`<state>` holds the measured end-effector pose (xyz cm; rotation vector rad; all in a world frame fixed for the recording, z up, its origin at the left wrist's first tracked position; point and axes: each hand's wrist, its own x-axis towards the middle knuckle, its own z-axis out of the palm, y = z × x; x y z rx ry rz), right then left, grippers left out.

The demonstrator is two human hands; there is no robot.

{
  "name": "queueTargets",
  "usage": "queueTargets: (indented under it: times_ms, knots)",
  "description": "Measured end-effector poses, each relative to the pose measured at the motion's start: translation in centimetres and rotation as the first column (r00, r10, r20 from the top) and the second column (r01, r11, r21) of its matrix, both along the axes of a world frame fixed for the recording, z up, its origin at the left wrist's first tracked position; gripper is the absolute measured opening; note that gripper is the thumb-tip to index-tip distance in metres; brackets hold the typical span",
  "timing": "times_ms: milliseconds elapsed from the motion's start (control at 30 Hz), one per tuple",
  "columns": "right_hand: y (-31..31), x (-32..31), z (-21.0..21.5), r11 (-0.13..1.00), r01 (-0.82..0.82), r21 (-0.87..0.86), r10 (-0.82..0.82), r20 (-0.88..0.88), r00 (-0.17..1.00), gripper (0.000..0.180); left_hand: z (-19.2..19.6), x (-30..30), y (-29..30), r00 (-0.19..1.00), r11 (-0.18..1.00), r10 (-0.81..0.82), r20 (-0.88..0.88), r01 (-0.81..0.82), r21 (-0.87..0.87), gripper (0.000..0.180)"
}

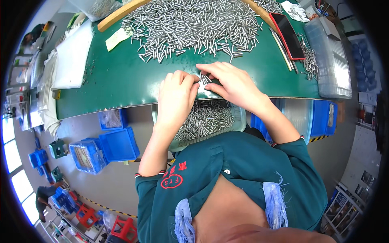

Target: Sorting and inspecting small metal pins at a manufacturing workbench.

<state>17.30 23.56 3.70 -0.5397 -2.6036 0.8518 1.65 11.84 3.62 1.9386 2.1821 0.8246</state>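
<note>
Close to the front edge of the green table, a small bunch of metal pins (205, 78) lies between my two hands. My left hand (176, 95) has its fingers curled together, with the tips against the left side of the bunch. Around the other side, the thumb and forefinger of my right hand (236, 84) close on the same pins. Farther back spreads a large heap of loose metal pins (194, 28). Below the table edge, a pale green basket (239, 117) full of similar pins sits between my forearms.
Wooden strips (121, 15) border the heap, and a yellowish paper note (117, 39) lies beside it. On the right are a red-edged phone (288, 36), thin rods and clear plastic boxes (330, 60). White sheets (73, 56) lie at left; blue bins (118, 144) stand below.
</note>
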Motion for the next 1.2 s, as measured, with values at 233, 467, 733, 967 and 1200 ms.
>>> queueTargets:
  times_ms: [233,467,733,967,1200]
  knots:
    - [-0.1,0.8,0.7,0.989,0.057,-0.138,-0.056,0.014,0.998,0.058,0.1,0.3,-0.2,1.000,0.999,0.027,0.006,-0.028,0.031,0.017]
    - [-0.1,1.0,0.2,0.998,0.054,0.028,-0.054,0.013,0.998,0.042,0.2,0.9,-0.6,1.000,0.999,0.019,-0.011,-0.019,0.048,0.017]
    - [0.0,0.8,0.1,0.980,0.066,0.186,-0.072,0.028,0.997,0.016,-0.4,0.7,-0.9,0.999,0.999,0.022,-0.040,-0.020,0.030,0.015]
    - [0.1,0.9,-0.1,0.968,0.099,0.232,-0.114,0.050,0.992,0.016,-0.7,0.8,-0.4,0.999,0.998,0.014,-0.040,-0.011,0.055,0.018]
    - [0.5,1.1,0.7,0.909,0.217,-0.356,-0.248,-0.042,0.968,0.015,-1.3,2.0,0.9,0.999,0.995,-0.028,0.037,0.024,0.102,0.030]
